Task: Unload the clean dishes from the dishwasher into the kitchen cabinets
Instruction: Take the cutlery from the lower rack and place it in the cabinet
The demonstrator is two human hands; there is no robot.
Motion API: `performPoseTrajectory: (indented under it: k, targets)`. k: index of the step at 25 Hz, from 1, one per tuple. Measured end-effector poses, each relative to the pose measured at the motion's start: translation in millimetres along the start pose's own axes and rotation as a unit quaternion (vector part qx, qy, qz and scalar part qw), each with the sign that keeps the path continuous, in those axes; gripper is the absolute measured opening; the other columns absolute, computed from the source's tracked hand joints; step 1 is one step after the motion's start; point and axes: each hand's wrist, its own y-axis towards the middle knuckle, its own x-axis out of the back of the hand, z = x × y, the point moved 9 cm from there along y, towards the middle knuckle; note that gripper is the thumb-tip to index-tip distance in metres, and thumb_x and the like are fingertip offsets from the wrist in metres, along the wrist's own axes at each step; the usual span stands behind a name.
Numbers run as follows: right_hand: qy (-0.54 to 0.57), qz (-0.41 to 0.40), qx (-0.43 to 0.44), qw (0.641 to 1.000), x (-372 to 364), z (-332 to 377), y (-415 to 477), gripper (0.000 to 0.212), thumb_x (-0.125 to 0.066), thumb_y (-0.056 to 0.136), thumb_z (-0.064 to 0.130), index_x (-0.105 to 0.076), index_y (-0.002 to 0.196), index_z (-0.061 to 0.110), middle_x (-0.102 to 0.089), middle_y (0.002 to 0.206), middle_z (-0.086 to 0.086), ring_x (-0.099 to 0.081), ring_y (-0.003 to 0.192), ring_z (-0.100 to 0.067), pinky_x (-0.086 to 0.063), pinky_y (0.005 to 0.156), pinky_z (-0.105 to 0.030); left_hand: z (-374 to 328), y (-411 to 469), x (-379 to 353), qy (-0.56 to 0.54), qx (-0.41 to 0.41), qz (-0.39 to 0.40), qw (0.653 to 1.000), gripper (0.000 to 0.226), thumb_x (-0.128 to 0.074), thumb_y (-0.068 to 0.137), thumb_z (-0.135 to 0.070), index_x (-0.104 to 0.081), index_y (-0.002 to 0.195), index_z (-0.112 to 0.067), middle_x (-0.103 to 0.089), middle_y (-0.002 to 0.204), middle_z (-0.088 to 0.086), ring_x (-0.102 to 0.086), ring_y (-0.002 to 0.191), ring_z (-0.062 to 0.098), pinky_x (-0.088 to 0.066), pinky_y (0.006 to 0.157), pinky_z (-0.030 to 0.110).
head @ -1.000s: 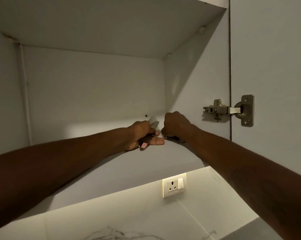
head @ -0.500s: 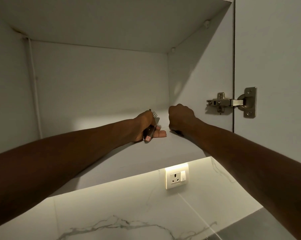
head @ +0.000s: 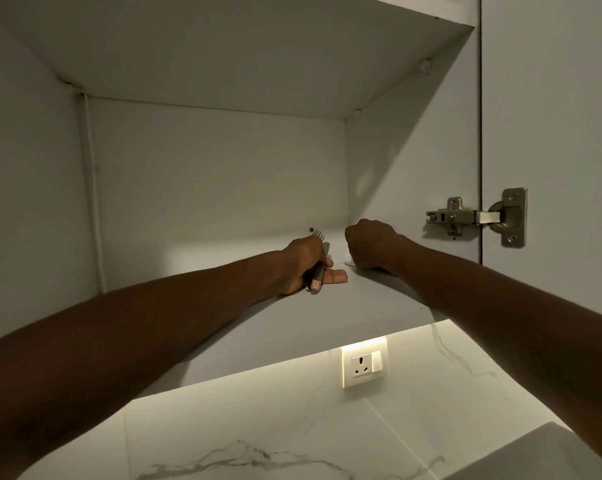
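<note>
The left hand's fingers point(head: 337, 276) wrap a bundle of cutlery point(head: 317, 273), one finger lying straight along the shelf point(head: 292, 327). Fork tines point(head: 317, 233) stick up above the left hand point(head: 301, 265), and a handle with a red sticker pokes out below. Just beside it, the right hand point(head: 370, 242) rests curled in a fist on the shelf; a small pale piece shows at its edge, but I cannot tell whether the fist holds it. Both arms reach into the cabinet, its hinge point(head: 476, 216) at right and a wall socket point(head: 363, 365) below.

The shelf point(head: 292, 327) is open along its left and front edges; the left hand point(head: 303, 265) and right hand point(head: 370, 244) crowd its back right corner.
</note>
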Motion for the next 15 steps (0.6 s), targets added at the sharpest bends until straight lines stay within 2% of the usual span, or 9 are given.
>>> performPoseTrajectory:
  k: [3,6,7,8,9,10,11,13,15]
  targets:
    - [-0.004,-0.038,0.014,0.999,3,0,0,0.021,-0.057,0.092,0.009,-0.057,0.113,0.007,-0.058,0.112,-0.012,-0.061,0.098,-0.029,-0.042,0.073,-0.032,-1,1,0,-0.005,-0.008,0.005,1.000,0.036,-0.033,0.103,-0.001,-0.034,0.139,-0.004,-0.055,0.091,0.013,-0.071,0.065,0.031,-0.061,0.054,0.036]
    - [0.162,-0.072,-0.044,0.983,9,-13,0,0.008,-0.061,0.087,0.011,-0.055,0.090,0.006,-0.067,0.102,-0.015,-0.059,0.079,-0.027,-0.045,0.067,-0.030,-1,1,-3,-0.003,-0.010,-0.001,1.000,0.022,-0.036,0.103,0.000,-0.044,0.122,0.005,-0.062,0.088,0.020,-0.073,0.069,0.032,-0.062,0.063,0.042]
    - [0.282,-0.056,-0.076,0.955,9,-19,-1,0.008,-0.062,0.087,0.012,-0.059,0.086,0.005,-0.072,0.095,-0.016,-0.064,0.075,-0.027,-0.052,0.066,-0.030,-2,1,-3,-0.003,-0.011,-0.005,1.000,0.019,-0.036,0.102,0.000,-0.049,0.114,0.008,-0.064,0.085,0.023,-0.072,0.070,0.033,-0.062,0.065,0.043]
    - [0.429,-0.020,-0.106,0.897,4,-24,-5,0.011,-0.064,0.090,0.015,-0.066,0.087,0.004,-0.075,0.089,-0.015,-0.069,0.073,-0.026,-0.058,0.068,-0.031,-4,1,-3,-0.008,-0.017,-0.012,1.000,0.019,-0.037,0.102,0.000,-0.052,0.109,0.009,-0.065,0.083,0.024,-0.072,0.068,0.033,-0.062,0.064,0.043]
    - [0.561,0.030,-0.128,0.817,-5,-24,-9,0.019,-0.064,0.094,0.021,-0.071,0.091,0.004,-0.076,0.086,-0.013,-0.072,0.074,-0.024,-0.061,0.072,-0.033,-6,2,-4,-0.017,-0.026,-0.020,0.999,0.019,-0.038,0.102,0.000,-0.054,0.105,0.010,-0.067,0.081,0.024,-0.071,0.065,0.031,-0.062,0.061,0.041]
    - [0.640,0.076,-0.126,0.754,-9,-20,-14,0.029,-0.061,0.098,0.031,-0.073,0.097,0.004,-0.076,0.089,-0.011,-0.074,0.079,-0.023,-0.062,0.077,-0.036,-8,3,-3,-0.029,-0.036,-0.028,0.999,0.021,-0.038,0.101,0.001,-0.055,0.105,0.012,-0.068,0.079,0.024,-0.072,0.062,0.029,-0.062,0.056,0.039]
    - [0.675,0.103,-0.110,0.722,-10,-17,-16,0.037,-0.061,0.098,0.040,-0.074,0.101,0.005,-0.077,0.094,-0.010,-0.075,0.086,-0.024,-0.061,0.080,-0.038,-10,3,-4,-0.040,-0.044,-0.029,0.998,0.022,-0.038,0.101,0.002,-0.056,0.105,0.014,-0.069,0.079,0.023,-0.072,0.060,0.028,-0.060,0.052,0.037]
    - [0.690,0.108,-0.090,0.710,-10,-17,-20,0.040,-0.069,0.091,0.043,-0.075,0.103,0.006,-0.077,0.099,-0.009,-0.075,0.093,-0.025,-0.060,0.083,-0.039,-10,2,-8,-0.052,-0.047,-0.017,0.997,0.023,-0.039,0.102,0.000,-0.058,0.104,0.013,-0.070,0.082,0.023,-0.073,0.061,0.026,-0.060,0.052,0.035]
    - [0.692,0.099,-0.090,0.710,-10,-17,-21,0.033,-0.079,0.085,0.035,-0.075,0.098,0.005,-0.078,0.095,-0.007,-0.075,0.088,-0.023,-0.060,0.081,-0.037,-8,2,-12,-0.059,-0.042,0.004,0.997,0.023,-0.041,0.105,-0.006,-0.058,0.103,0.011,-0.069,0.088,0.024,-0.073,0.065,0.026,-0.062,0.058,0.036]
